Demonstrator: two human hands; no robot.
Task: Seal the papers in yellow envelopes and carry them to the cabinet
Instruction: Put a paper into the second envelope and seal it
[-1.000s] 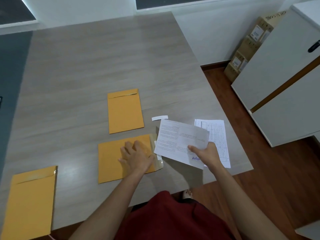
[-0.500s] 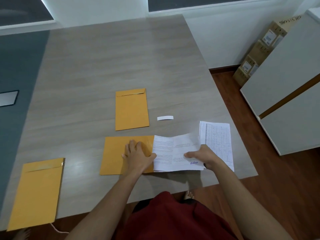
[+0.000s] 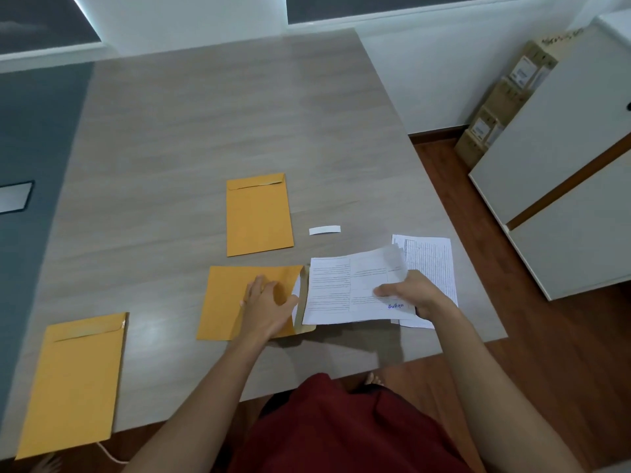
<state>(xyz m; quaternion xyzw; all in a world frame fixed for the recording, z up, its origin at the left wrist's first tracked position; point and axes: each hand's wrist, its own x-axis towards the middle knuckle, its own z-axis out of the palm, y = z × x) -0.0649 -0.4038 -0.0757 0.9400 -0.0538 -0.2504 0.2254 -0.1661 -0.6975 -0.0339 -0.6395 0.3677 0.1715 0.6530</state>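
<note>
A yellow envelope (image 3: 228, 302) lies sideways near the table's front edge, its open mouth and flap facing right. My left hand (image 3: 268, 307) presses on it, thumb at the mouth. My right hand (image 3: 411, 293) grips a printed paper (image 3: 341, 291) by its right part, and the paper's left edge sits at the envelope's mouth. A second printed sheet (image 3: 433, 264) lies flat under and behind my right hand. Another yellow envelope (image 3: 257, 216) lies upright farther back. A third yellow envelope (image 3: 73, 384) rests at the front left corner.
The grey wood-grain table (image 3: 222, 124) holds a small white strip (image 3: 324, 230) between the middle envelope and the sheet. A white cabinet (image 3: 566, 172) stands to the right on the wooden floor, with stacked cardboard boxes (image 3: 502, 104) behind it.
The paper came down from the air to the table and its left edge reached the envelope's mouth. My left hand stayed on the envelope, its thumb now at the opening.
</note>
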